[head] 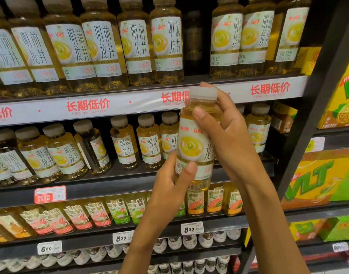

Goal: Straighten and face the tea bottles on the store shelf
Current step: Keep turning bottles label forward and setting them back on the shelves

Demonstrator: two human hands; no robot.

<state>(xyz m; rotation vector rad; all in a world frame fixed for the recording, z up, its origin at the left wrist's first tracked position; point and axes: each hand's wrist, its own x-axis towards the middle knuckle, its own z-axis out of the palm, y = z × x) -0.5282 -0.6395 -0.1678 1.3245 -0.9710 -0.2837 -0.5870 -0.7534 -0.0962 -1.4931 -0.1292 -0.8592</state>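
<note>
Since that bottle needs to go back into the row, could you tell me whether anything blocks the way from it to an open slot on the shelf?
Nothing visible does. Both the left hand and right hand hold the tea bottle in front of the shelves. The gap in the top row, directly above, looks open at the front, though a darker bottle seems to stand deep inside it.

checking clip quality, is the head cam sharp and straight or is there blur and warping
Head view: held bottle and both hands, left hand and right hand, are fairly sharp; top-shelf bottles are soft and lean outward; the shelf strip bows from wide-angle distortion.
</note>
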